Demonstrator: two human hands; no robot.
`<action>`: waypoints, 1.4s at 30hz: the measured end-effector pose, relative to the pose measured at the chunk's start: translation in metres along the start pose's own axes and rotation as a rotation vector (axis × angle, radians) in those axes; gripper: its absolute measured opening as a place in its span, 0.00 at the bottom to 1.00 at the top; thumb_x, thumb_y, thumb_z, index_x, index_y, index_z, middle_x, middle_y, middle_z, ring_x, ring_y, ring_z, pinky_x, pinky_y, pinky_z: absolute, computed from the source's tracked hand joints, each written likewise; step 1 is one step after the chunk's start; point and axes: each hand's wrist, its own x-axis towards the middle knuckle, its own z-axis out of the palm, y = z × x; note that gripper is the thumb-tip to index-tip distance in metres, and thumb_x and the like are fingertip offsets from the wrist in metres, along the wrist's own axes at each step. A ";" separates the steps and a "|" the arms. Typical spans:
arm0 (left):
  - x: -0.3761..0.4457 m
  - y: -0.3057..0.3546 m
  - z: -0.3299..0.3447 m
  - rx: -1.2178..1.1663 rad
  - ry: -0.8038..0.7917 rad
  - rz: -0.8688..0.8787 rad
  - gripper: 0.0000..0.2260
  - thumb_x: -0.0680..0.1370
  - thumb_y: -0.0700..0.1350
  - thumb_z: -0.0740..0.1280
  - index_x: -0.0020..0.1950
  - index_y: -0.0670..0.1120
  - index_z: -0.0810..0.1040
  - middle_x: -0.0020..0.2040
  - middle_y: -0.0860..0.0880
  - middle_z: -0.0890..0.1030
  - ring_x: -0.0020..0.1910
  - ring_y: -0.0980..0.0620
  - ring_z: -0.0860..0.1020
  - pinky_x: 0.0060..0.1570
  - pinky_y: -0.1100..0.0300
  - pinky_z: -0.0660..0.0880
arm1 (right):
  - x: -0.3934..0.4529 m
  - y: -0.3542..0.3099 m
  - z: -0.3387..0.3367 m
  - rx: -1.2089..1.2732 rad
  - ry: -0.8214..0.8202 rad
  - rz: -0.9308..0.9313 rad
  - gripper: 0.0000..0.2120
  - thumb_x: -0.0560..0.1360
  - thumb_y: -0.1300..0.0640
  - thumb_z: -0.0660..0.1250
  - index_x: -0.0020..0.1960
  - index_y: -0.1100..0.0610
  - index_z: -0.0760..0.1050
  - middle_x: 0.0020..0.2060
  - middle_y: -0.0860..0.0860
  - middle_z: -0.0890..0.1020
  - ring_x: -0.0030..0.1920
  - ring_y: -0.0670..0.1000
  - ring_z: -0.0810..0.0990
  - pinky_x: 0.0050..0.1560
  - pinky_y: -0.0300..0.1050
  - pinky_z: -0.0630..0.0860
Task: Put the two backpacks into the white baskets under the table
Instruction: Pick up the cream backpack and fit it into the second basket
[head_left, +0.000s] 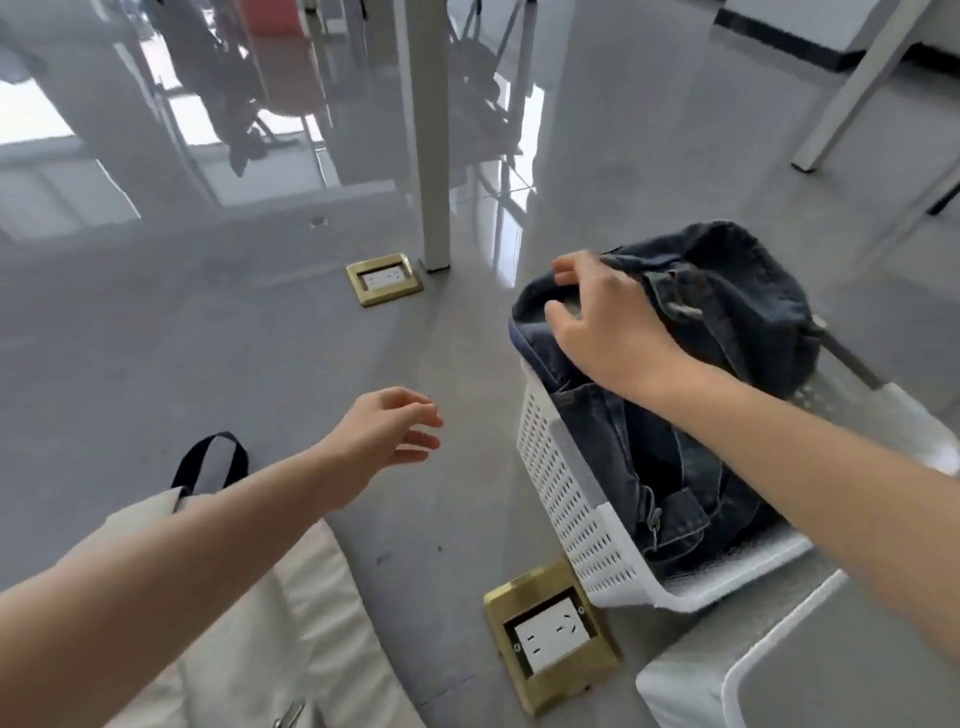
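A dark denim backpack (727, 291) sits in a white perforated basket (566, 499) on the floor at the right, its top bulging above the rim. My right hand (602, 317) lies on the backpack's top edge, fingers curled over the fabric. A cream backpack (311, 613) with a black carry loop lies on the floor at the lower left, partly under my left forearm. My left hand (389, 431) hovers above the floor between the two bags, fingers loosely apart, holding nothing. The rim of a second white basket (691, 675) shows at the bottom right.
Two brass floor sockets are set in the grey floor, one (550, 634) next to the basket, one (383, 278) by a white table leg (426, 156). Another white leg (852, 93) slants at the far right. Chairs stand at the back.
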 end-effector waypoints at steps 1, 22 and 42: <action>-0.009 -0.011 -0.015 0.042 0.012 0.041 0.05 0.78 0.40 0.65 0.52 0.40 0.78 0.47 0.42 0.83 0.42 0.46 0.81 0.47 0.55 0.78 | -0.008 -0.019 0.010 0.019 -0.051 -0.044 0.20 0.77 0.57 0.62 0.68 0.59 0.69 0.63 0.55 0.77 0.65 0.54 0.73 0.58 0.36 0.64; -0.152 -0.230 -0.270 0.429 0.551 -0.493 0.58 0.57 0.67 0.76 0.77 0.48 0.51 0.75 0.41 0.62 0.73 0.39 0.63 0.70 0.43 0.64 | -0.123 -0.091 0.245 0.360 -1.316 0.686 0.23 0.72 0.42 0.71 0.58 0.57 0.75 0.36 0.49 0.84 0.31 0.48 0.83 0.36 0.44 0.78; -0.206 -0.128 -0.224 -0.022 0.364 -0.036 0.14 0.63 0.42 0.80 0.46 0.45 0.82 0.37 0.50 0.86 0.36 0.53 0.83 0.30 0.62 0.77 | -0.184 -0.153 0.168 0.843 -0.855 0.641 0.20 0.71 0.52 0.75 0.59 0.61 0.79 0.50 0.56 0.87 0.50 0.55 0.86 0.50 0.50 0.82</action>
